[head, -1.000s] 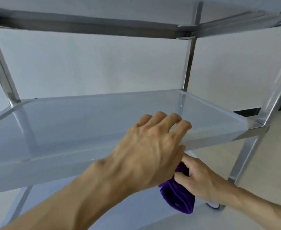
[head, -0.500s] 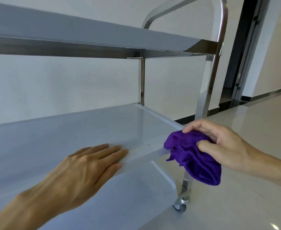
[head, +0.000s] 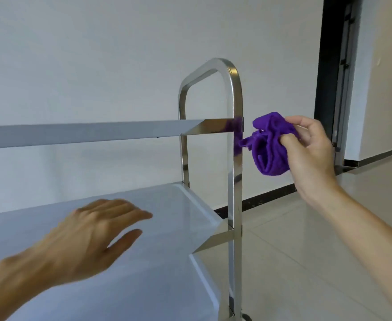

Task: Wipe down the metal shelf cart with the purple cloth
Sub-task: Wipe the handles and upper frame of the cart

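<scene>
**Cloth raised to the upright post**

Since half a second ago the bunched purple cloth has risen from the middle shelf's corner to the level of the top shelf of the shiny metal shelf cart. It sits just beside the cart's right upright post, a loose tail reaching toward it; contact is unclear. The right hand pinches the cloth between thumb and curled fingers. The left hand, blurred, hovers over the middle shelf with fingers spread and empty.
</scene>
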A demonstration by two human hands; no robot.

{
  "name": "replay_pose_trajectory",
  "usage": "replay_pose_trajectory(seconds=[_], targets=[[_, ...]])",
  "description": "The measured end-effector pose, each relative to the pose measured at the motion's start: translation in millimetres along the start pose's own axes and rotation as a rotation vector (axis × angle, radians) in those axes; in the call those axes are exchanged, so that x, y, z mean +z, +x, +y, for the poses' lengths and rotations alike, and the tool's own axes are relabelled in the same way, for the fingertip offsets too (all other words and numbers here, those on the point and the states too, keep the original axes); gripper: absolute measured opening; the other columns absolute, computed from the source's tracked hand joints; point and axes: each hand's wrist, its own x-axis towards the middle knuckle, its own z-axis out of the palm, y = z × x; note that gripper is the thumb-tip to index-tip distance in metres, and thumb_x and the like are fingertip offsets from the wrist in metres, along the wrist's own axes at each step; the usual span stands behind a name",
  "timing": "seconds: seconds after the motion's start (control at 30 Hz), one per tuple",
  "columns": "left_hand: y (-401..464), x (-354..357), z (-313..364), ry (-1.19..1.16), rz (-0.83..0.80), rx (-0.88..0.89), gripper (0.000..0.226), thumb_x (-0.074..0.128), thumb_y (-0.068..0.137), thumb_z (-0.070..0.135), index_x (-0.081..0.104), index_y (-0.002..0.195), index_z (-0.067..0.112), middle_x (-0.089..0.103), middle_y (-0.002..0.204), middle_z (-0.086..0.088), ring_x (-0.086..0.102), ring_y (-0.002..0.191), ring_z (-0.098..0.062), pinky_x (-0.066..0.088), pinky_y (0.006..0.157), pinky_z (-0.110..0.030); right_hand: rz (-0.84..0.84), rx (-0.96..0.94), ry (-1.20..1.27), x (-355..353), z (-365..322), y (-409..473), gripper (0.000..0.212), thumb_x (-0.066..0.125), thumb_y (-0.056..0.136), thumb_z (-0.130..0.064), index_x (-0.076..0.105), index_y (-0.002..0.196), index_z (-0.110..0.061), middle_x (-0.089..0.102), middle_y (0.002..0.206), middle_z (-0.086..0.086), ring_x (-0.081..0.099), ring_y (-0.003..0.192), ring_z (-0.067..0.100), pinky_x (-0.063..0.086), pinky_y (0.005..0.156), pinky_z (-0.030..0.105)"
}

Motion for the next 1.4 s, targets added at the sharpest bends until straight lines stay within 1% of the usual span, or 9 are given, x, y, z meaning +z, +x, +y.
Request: replay_pose_trajectory(seconds=[0.13,0.37,0.53,0.73,0.87,1.0,1.17,1.3,1.4], targets=[[87.7,-38.5,16.9,0.024,0.263,0.034,0.033,0.046,0.095,0.033,0.061,0.123,0.025,0.064,0.119,0.008,0.058,0.112,-0.018,0.047,0.091,-0.035,0.067,0.12,0.02,19.6,35.1,5.9,0.028,0.066,0.085,-0.027,0.054,0.107,-0.04,0.067,0.107,-0.015,0.067,0.096,0.005,0.059,0.084,0.034],[199.9,-35.5,52.1,-0.029,0.221,-0.275,0.033,0.032,0.1,0.038,0.052,0.124,0.027,0.06,0.127,0.002,0.054,0.113,-0.029,0.036,0.095,-0.044,-0.279,0.101,-0.089,53.6,82.1,-29.7,0.054,0.064,0.088,-0.051,0.034,0.133,-0.049,0.063,0.106,-0.021,0.064,0.086,-0.006,0.048,0.057,0.005],[204.6,-2.6,63.9,0.13,0.405,-0.352,0.029,0.035,0.1,0.023,0.057,0.119,0.022,0.063,0.103,0.005,0.053,0.087,-0.025,0.032,0.083,-0.038,-0.444,0.23,-0.245,38.2,120.4,-64.6,0.07,0.053,0.082,-0.068,0.034,0.138,-0.029,0.065,0.107,-0.007,0.067,0.086,0.008,0.06,0.068,0.025],[205.2,3.1,59.5,0.12,0.501,-0.313,0.036,0.034,0.093,0.017,0.06,0.117,0.021,0.064,0.1,0.007,0.051,0.082,-0.023,0.031,0.082,-0.036,-0.174,-0.017,-0.387,79.0,81.6,-4.2,0.053,0.049,0.091,-0.061,0.037,0.13,-0.027,0.065,0.11,-0.01,0.066,0.085,0.014,0.043,0.058,0.016],[204.4,3.8,57.7,0.061,0.51,-0.329,0.042,0.03,0.09,0.014,0.061,0.118,0.021,0.063,0.099,0.005,0.05,0.085,-0.022,0.029,0.086,-0.035,-0.019,-0.136,-0.501,93.7,75.2,-2.5,0.052,0.048,0.094,-0.054,0.038,0.131,-0.018,0.064,0.116,-0.001,0.068,0.087,0.023,0.053,0.065,0.03],[199.9,2.8,53.9,0.076,0.504,-0.336,0.041,0.032,0.091,0.013,0.061,0.119,0.02,0.062,0.098,0.004,0.05,0.085,-0.023,0.03,0.086,-0.036,-0.116,-0.072,-0.5,78.3,109.7,-44.3,0.058,0.049,0.095,-0.052,0.032,0.141,-0.021,0.061,0.127,-0.001,0.067,0.099,0.018,0.059,0.074,0.026],[195.9,1.6,51.6,0.061,0.518,-0.346,0.04,0.032,0.091,0.014,0.061,0.119,0.021,0.063,0.1,0.004,0.051,0.088,-0.023,0.03,0.087,-0.037,-0.347,0.122,-0.314,53.0,141.2,-92.4,0.05,0.049,0.094,-0.055,0.031,0.135,-0.032,0.068,0.106,-0.006,0.071,0.073,0.01,0.061,0.061,0.032],[193.8,2.2,51.8,0.062,0.522,-0.371,0.039,0.031,0.09,0.016,0.06,0.116,0.022,0.063,0.099,0.005,0.051,0.088,-0.023,0.03,0.088,-0.037,-0.298,0.075,-0.363,67.1,115.7,-62.9,0.05,0.044,0.092,-0.063,0.037,0.129,-0.029,0.067,0.097,-0.012,0.067,0.069,0.003,0.049,0.056,0.013],[190.9,3.8,51.1,0.076,0.511,-0.375,0.041,0.031,0.091,0.016,0.059,0.119,0.022,0.063,0.103,0.005,0.052,0.093,-0.022,0.03,0.095,-0.038,-0.289,0.111,-0.161,84.1,85.8,-30.7,0.047,0.042,0.087,-0.072,0.04,0.117,-0.036,0.068,0.091,-0.009,0.07,0.063,0.012,0.059,0.062,0.039]])
